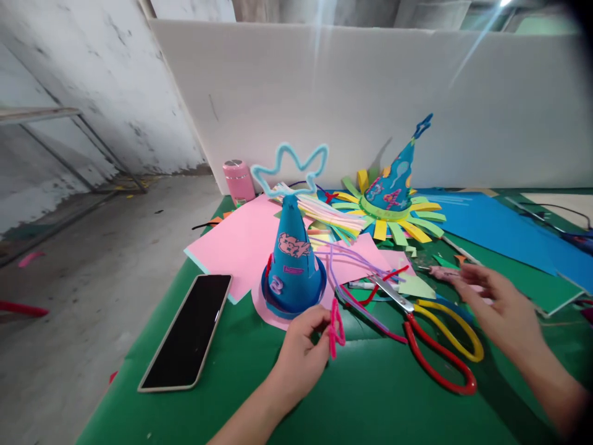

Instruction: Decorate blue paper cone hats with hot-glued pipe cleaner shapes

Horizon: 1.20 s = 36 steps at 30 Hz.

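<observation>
My left hand [304, 346] pinches a bent hot-pink pipe cleaner shape [336, 330] by its side, just in front of a blue paper cone hat [291, 262]. The hat stands upright on a pink round brim, with pink cut-outs on its side and a light-blue fuzzy pipe cleaner crown [296, 165] at its tip. On the right, my right hand [495, 303] has its fingers around a slim pink tool [443, 274] with a narrow tip; its exact kind is unclear. Scissors [407, 306] with one red and one yellow handle lie open between the hands.
A black-screened phone [188, 334] lies at the left table edge. Behind are pink paper sheets [241, 238], loose purple pipe cleaners [343, 290], a pink bottle [239, 180], a second decorated cone hat [393, 182] and blue sheets [500, 228]. A white panel [370, 99] borders the back.
</observation>
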Tool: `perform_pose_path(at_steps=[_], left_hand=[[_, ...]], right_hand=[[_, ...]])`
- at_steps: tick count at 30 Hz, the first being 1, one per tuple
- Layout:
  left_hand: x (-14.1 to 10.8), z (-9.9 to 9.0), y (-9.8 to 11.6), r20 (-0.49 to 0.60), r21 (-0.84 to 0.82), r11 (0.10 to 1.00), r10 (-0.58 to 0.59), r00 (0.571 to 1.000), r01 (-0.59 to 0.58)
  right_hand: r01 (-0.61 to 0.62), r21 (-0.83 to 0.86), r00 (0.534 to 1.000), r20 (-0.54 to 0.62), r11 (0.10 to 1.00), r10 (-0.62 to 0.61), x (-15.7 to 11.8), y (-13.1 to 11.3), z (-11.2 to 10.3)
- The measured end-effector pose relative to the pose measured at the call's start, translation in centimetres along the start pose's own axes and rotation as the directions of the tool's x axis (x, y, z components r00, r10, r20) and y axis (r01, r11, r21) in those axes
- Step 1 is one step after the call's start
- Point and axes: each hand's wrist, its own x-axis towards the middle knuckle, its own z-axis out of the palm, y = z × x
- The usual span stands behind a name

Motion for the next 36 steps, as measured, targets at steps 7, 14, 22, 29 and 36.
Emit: perform_pose_path(at_steps=[7, 14, 22, 29, 36], left_hand=[[-0.4, 0.3, 0.1, 0.027, 0.445, 0.85, 0.302, 0.953, -0.282], [-0.9, -0.2, 0.7, 0.03, 0.655, 0.637, 0.514, 0.857, -0.406], [-2.4, -3.6, 1.2, 0.105, 0.928, 0.225, 0.607, 0.788, -0.297], [-1.6, -4.8, 1.1, 0.205, 0.978, -0.162, 0.604, 0.77, -0.133], [-0.7, -5.2, 0.6, 0.236, 0.963, -0.251, 0.587, 0.774, -0.103]], right_hand=[[0.211, 0.415, 0.947, 0.137, 0.885, -0.289, -1.0, -8.8, 5.1], [0.237, 0.568, 0.876, 0.226, 0.788, -0.426, -1.9, -11.9, 7.0], [0.411, 0.671, 0.689, 0.215, 0.618, -0.692, -0.3, -15.5, 8.0], [0.322, 0.758, 0.642, 0.266, 0.567, -0.72, 0.8, -20.2, 9.6], [0.286, 0.813, 0.609, 0.255, 0.508, -0.751, 0.4, -20.9, 10.4]])
